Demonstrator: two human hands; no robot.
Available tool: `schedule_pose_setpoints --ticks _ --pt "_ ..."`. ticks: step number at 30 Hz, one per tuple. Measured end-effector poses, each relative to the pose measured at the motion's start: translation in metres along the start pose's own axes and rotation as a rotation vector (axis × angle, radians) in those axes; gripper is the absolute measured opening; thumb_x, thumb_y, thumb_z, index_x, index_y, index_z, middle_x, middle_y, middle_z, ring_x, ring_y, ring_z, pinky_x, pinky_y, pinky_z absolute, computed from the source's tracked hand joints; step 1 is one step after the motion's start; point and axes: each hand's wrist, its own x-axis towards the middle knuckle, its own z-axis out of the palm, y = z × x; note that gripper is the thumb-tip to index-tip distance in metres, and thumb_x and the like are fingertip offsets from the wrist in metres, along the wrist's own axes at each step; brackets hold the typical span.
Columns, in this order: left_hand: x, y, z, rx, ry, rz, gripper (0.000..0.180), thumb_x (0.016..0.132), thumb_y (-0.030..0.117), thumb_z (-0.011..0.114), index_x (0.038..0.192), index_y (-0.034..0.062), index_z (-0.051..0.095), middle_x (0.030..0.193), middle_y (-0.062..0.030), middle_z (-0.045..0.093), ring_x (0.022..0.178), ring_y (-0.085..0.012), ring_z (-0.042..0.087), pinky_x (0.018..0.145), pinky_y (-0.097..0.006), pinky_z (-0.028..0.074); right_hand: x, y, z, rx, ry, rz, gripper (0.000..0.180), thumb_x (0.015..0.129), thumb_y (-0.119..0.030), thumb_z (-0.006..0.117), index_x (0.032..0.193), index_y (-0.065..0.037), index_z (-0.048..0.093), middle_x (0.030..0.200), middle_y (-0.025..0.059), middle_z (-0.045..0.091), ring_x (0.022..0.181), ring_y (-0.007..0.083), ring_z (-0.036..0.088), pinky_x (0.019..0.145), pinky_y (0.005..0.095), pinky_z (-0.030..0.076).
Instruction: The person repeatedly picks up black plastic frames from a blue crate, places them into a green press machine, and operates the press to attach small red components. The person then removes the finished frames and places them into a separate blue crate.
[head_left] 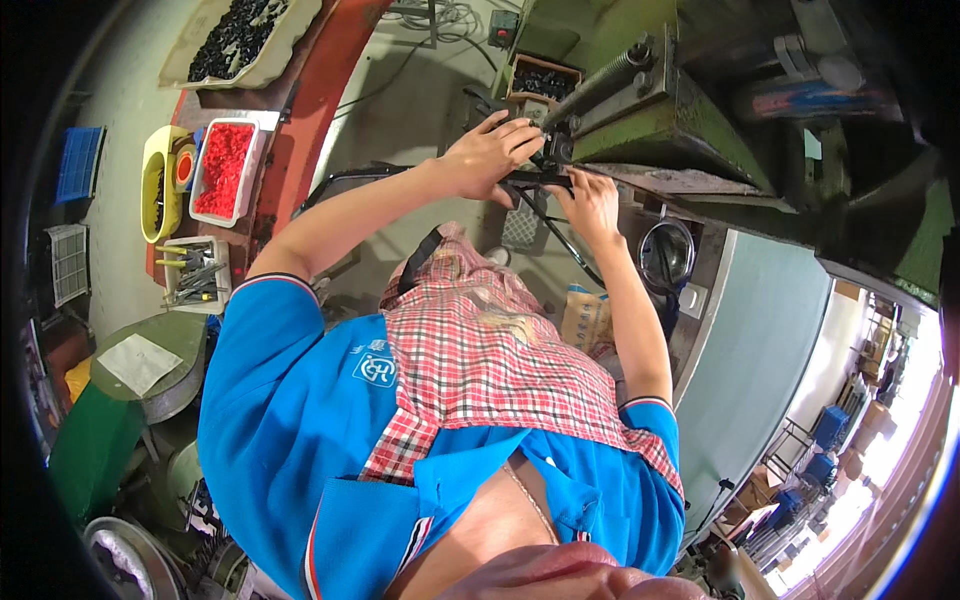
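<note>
Green press machine [690, 110] standing ahead. White tray of red parts [225, 170] lying on bench [300, 110], well left. Left hand [487, 152] curling fingers over small dark workpiece [545, 160] at the die; right hand [590, 200] pinching beneath; exact grip cannot be told.

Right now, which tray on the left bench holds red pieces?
The white rectangular tray beside the yellow tub. The larger tray behind it holds black pieces; the small tray in front holds tools.

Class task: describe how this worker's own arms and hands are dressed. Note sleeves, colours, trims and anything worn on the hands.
Both arms are bare below short bright-blue sleeves. The left sleeve and the right sleeve each end in a cuff trimmed with thin red and white stripes. The left hand and right hand wear no gloves; no rings or watch can be seen.
</note>
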Motion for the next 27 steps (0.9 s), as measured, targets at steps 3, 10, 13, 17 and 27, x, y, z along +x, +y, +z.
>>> schedule_pose_setpoints --ticks 3,10,13,17,27 --pt "-0.005 -0.002 0.023 0.021 0.072 0.031 0.068 0.076 0.014 0.068 0.137 0.0082 0.041 0.138 -0.0133 0.040 0.132 -0.0312 0.036 0.113 -0.045 0.026 0.009 -0.009 -0.011 0.019 0.087 -0.074 0.037 0.077 -0.031 0.075 0.098 -0.002 0.063 0.080 0.0080 0.067 0.073 0.0271 0.064 0.071 0.0356 0.048" --pt "0.004 0.000 -0.009 0.059 0.003 0.103 0.060 0.071 0.010 0.066 0.129 0.0069 0.051 0.131 -0.0129 0.046 0.124 -0.0306 0.044 0.110 -0.044 0.029 0.020 -0.011 -0.034 -0.009 0.158 -0.219 0.030 0.080 -0.024 0.070 0.107 -0.012 0.069 0.091 0.0037 0.070 0.080 0.0240 0.066 0.069 0.0345 0.051" --pt "0.009 -0.007 -0.011 -0.006 0.116 0.163 0.053 0.067 0.008 0.065 0.120 0.0056 0.059 0.120 -0.0127 0.053 0.116 -0.0287 0.051 0.108 -0.043 0.032 0.026 -0.011 -0.041 -0.016 0.131 -0.220 0.023 0.080 -0.025 0.071 0.097 -0.010 0.073 0.091 0.0035 0.071 0.082 0.0235 0.066 0.069 0.0348 0.051" --pt "0.021 -0.012 -0.017 -0.061 0.088 0.191 0.046 0.067 0.008 0.064 0.114 0.0090 0.064 0.108 -0.0119 0.058 0.106 -0.0272 0.056 0.104 -0.043 0.036 0.031 0.000 -0.046 0.140 0.015 -0.115 0.026 0.082 -0.030 0.070 0.102 -0.013 0.072 0.094 0.0082 0.070 0.085 0.0272 0.065 0.073 0.0355 0.050" --pt "0.023 -0.010 0.008 -0.068 0.070 0.099 0.056 0.070 0.006 0.064 0.124 0.0208 0.060 0.090 -0.0140 0.058 0.095 -0.0323 0.057 0.092 -0.044 0.042 0.034 0.043 0.009 1.137 -0.224 0.369 0.037 0.089 -0.028 0.061 0.119 -0.006 0.057 0.105 0.0093 0.066 0.095 0.0235 0.064 0.080 0.0356 0.051"
